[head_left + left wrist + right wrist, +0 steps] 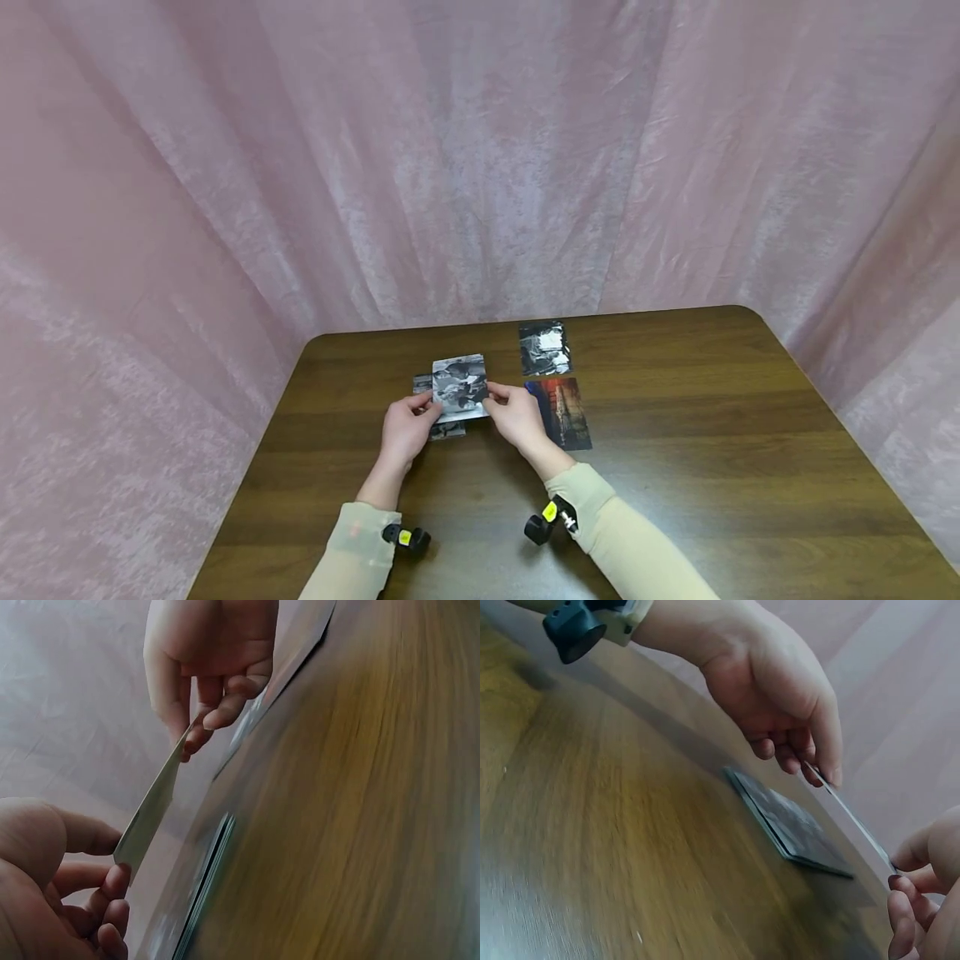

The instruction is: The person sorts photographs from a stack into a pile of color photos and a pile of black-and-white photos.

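Both hands hold one black-and-white photo card [460,387] above the table, tilted, its picture side facing up toward the head camera. The left hand [405,431] pinches its left edge between thumb and fingers. At the opposite edge, the right hand [517,414] pinches it the same way. Below the held card lies a small stack of photo cards [795,825], partly hidden by it in the head view. Close by the right hand, a red and dark blue photo card [566,412] lies flat, its left side partly covered by that hand.
Behind the red card, near the far table edge, lies another black-and-white photo card [545,347] with a glossy reflection. The brown wooden table [712,433] meets a pink curtain [480,167] at the back. Each wrist wears a small black camera [538,528].
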Demonstrator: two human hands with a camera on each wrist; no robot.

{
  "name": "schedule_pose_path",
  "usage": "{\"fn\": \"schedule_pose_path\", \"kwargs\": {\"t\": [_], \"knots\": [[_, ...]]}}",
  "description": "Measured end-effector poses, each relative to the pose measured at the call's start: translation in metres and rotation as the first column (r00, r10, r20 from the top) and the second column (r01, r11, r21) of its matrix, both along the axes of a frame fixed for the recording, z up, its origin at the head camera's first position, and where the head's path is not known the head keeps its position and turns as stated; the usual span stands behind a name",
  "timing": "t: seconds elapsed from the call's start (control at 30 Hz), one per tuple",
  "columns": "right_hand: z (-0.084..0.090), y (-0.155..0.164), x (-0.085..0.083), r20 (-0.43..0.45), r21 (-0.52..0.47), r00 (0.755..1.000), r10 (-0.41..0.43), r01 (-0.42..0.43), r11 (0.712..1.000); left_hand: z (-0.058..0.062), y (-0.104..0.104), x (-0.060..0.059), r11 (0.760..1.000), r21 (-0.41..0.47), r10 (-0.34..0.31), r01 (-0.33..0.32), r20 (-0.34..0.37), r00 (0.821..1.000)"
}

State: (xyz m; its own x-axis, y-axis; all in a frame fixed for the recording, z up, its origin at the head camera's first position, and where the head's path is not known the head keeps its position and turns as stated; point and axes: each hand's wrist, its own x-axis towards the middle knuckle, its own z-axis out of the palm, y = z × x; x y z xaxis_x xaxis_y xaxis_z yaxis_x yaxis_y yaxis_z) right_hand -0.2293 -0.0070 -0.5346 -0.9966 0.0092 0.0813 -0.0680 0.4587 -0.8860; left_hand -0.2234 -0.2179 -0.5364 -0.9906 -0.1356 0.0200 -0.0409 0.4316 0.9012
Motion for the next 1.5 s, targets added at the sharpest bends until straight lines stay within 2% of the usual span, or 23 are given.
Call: {"fn": "schedule_pose_path", "kwargs": {"t": [0.47,0.63,0.9,1.0,1.13,1.23,1.33,1.5], "knots": [[0.004,0.041,-0.003,0.007,0.013,0.999,-0.042,0.042,0.999,-0.003,0.048,-0.009,0.997,0.072,-0.01,0.013,-0.042,0.999],[0.001,0.057,-0.001,0.007,-0.019,0.997,-0.08,0.08,0.997,-0.006,0.067,-0.012,0.994,0.104,-0.017,0.023,-0.055,0.998],[-0.005,0.067,0.002,0.025,-0.049,0.994,-0.106,0.107,0.993,-0.009,0.081,-0.009,0.989,0.148,0.018,-0.008,-0.072,0.997],[-0.006,0.069,0.003,0.02,-0.047,0.994,-0.106,0.107,0.993,-0.01,0.082,-0.007,0.992,0.129,0.022,-0.011,-0.084,0.996],[-0.006,0.073,0.002,0.002,-0.02,0.993,-0.122,0.122,0.992,-0.011,0.084,-0.009,0.999,0.054,0.003,0.002,-0.089,0.996],[-0.005,0.077,-0.004,-0.024,0.006,0.99,-0.136,0.136,0.991,-0.01,0.088,-0.017,0.999,-0.024,-0.027,0.024,-0.098,0.995],[-0.003,0.082,-0.015,-0.042,0.029,0.99,-0.133,0.135,0.99,-0.009,0.092,-0.029,0.996,-0.075,-0.044,0.036,-0.112,0.993],[-0.003,0.092,-0.04,-0.044,0.071,0.993,-0.109,0.112,0.991,-0.009,0.102,-0.058,0.998,-0.036,-0.05,0.047,-0.097,0.994]]}}
